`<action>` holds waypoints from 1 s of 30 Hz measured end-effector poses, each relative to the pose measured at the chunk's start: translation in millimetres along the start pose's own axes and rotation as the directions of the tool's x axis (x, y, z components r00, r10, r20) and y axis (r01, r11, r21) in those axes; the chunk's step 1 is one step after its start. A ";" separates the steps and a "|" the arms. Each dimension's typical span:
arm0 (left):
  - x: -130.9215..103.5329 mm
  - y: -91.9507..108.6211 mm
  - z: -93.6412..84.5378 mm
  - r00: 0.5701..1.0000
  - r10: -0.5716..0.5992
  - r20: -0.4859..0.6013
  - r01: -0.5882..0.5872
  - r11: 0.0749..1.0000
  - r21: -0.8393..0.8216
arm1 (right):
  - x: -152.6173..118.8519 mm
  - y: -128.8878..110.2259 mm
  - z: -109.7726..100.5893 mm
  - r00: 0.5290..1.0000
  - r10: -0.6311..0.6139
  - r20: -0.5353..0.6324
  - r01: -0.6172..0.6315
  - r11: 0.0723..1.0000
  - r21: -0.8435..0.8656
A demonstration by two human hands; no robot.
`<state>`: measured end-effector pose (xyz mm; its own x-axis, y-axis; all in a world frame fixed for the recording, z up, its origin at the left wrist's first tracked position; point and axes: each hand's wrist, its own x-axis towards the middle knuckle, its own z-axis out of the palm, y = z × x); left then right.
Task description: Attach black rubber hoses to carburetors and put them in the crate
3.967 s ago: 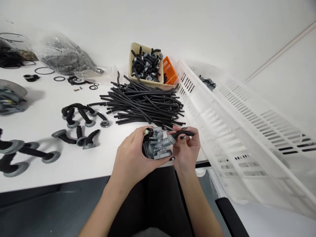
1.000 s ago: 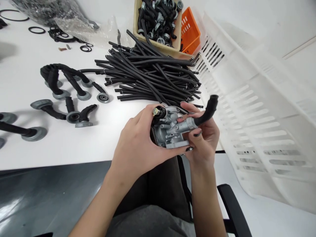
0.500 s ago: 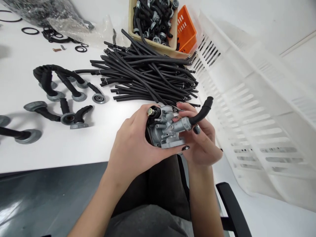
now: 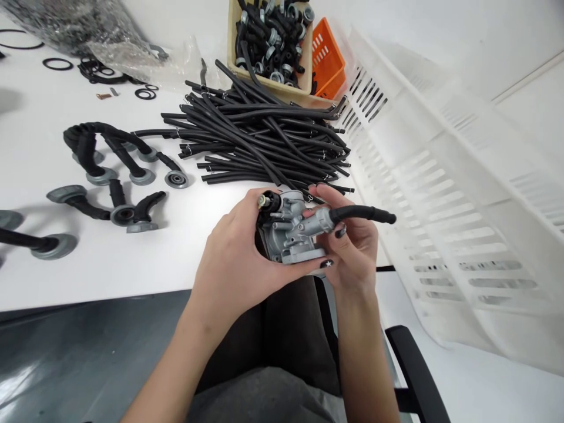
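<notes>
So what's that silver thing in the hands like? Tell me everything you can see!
The silver thing looks like grey metal, lumpy, with little stubs and a flat plate on its near side. At its upper left is a black piece with a brassy tip. A tube with a ridged cap points right, and a bendy-looking black sleeve sticks out of that. The left hand grips its left side; the right hand is around the capped end.

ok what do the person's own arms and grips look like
The left grip and right grip are ungloved. The left thumbnail is dark with a white star; the right thumbnail is dark. The left forearm and right forearm are sleeveless as far as they show.
</notes>
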<state>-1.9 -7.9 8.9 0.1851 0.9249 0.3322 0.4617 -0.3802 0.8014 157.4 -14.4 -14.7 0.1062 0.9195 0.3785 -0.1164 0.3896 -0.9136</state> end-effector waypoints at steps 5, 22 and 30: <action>-1.0 1.1 0.4 1.000 0.021 0.018 -0.022 0.999 0.047 | 0.1 -4.2 5.2 0.996 -0.094 0.003 0.094 0.988 -0.122; -0.1 -2.4 -0.2 1.000 0.004 0.005 -0.004 1.000 -0.009 | 0.0 -9.4 3.8 0.995 0.096 -0.005 -0.095 0.989 0.115; 0.7 -1.8 0.0 0.999 0.032 0.017 -0.032 0.999 0.020 | 0.1 -3.2 -0.2 0.998 0.055 0.027 -0.054 0.998 -0.024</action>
<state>-2.6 -6.6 7.7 0.2146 0.9122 0.3489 0.4731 -0.4096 0.7800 157.9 -15.6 -11.7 0.0728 0.9405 0.3320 -0.0978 0.3380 -0.9360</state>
